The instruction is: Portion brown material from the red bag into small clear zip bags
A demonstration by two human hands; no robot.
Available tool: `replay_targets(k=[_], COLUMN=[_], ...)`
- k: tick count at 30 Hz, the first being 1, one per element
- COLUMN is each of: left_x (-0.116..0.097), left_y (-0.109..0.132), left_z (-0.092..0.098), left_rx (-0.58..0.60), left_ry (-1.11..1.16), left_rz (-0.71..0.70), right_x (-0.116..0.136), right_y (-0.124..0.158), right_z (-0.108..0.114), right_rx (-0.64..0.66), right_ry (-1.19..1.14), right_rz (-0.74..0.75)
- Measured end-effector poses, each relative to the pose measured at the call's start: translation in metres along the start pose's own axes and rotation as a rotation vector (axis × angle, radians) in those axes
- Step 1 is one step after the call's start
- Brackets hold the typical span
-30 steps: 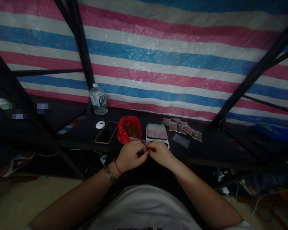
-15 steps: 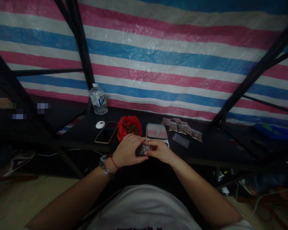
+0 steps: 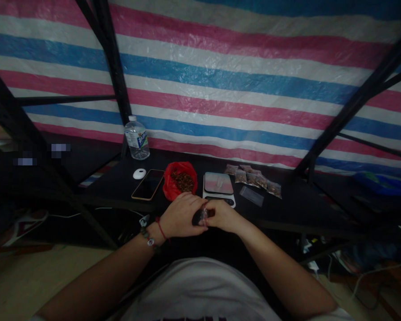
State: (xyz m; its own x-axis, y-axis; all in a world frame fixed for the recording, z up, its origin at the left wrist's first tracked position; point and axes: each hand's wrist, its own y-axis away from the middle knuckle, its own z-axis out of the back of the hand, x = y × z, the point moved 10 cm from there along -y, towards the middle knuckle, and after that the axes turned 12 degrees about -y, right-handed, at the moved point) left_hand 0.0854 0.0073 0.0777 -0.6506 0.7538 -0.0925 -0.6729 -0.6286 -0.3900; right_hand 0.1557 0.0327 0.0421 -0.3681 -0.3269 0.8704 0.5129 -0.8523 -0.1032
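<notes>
Between my two hands is a small clear zip bag (image 3: 204, 216) with a red line along its edge. My left hand (image 3: 183, 216) pinches one side of it and my right hand (image 3: 224, 216) the other. The fingers cover much of the bag, so its contents are unclear. Just beyond my left hand stands a red plastic bag (image 3: 168, 180), its mouth open on dried brown pieces (image 3: 182, 182). A white digital scale (image 3: 218, 184) lies past my right hand, with something small and clear on its plate.
Several filled zip bags (image 3: 254, 179) lie right of the scale, near a flat clear bag (image 3: 251, 196). To the left are a phone (image 3: 148, 184), a white oval object (image 3: 139, 174) and a clear bottle (image 3: 137, 139). Black frame posts (image 3: 113, 67) stand before a striped sheet (image 3: 220, 102).
Both hands have come slightly down toward me with the small bag between them. More of the red bag's contents and of the scale's front now shows.
</notes>
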Motion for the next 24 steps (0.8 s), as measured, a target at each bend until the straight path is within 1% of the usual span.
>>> replay_targets(k=[3,4,5,6,7,9,10,11,12,13,15,17,18,21,24], left_x=[0.002,0.005,0.009,0.016,0.026,0.052,0.067,0.084,0.101,0.118,0.147,0.166,0.173,0.19,0.204], left_y=[0.0,0.0,0.0,0.001,0.002,0.006,0.009,0.012,0.016,0.021,0.029,0.034,0.034,0.031,0.017], left_z=[-0.002,-0.001,0.001,0.005,0.011,0.025,0.029,0.032,0.033,0.033,0.028,0.021,0.017,0.011,0.007], left_rx=[0.008,0.0,-0.017,-0.049,-0.089,-0.203,-0.236,-0.272,-0.298,-0.339,-0.396,-0.431,-0.439,-0.456,-0.425], left_ry=[0.019,0.015,0.009,0.0,-0.007,-0.015,-0.011,0.001,0.016,0.036,0.087,0.117,0.132,0.197,0.302], left_rz=[0.027,0.043,0.064,0.091,0.126,0.23,0.293,0.363,0.428,0.498,0.601,0.647,0.644,0.66,0.689], right_x=[0.012,0.015,0.016,0.014,0.01,-0.005,-0.013,-0.02,-0.028,-0.039,-0.063,-0.081,-0.086,-0.088,-0.087], right_y=[0.001,0.0,-0.001,-0.004,-0.007,-0.013,-0.015,-0.017,-0.02,-0.025,-0.037,-0.047,-0.051,-0.059,-0.063], right_z=[-0.005,-0.004,0.001,0.012,0.028,0.071,0.092,0.111,0.125,0.137,0.148,0.148,0.146,0.137,0.132], right_rx=[0.035,0.038,0.016,-0.038,-0.125,-0.356,-0.473,-0.559,-0.62,-0.654,-0.619,-0.547,-0.517,-0.473,-0.46], right_ry=[0.021,0.009,-0.008,-0.023,-0.023,0.042,0.139,0.25,0.347,0.413,0.463,0.454,0.448,0.447,0.449], right_rz=[0.085,0.119,0.144,0.158,0.16,0.14,0.131,0.117,0.089,0.041,-0.077,-0.164,-0.183,-0.177,-0.174])
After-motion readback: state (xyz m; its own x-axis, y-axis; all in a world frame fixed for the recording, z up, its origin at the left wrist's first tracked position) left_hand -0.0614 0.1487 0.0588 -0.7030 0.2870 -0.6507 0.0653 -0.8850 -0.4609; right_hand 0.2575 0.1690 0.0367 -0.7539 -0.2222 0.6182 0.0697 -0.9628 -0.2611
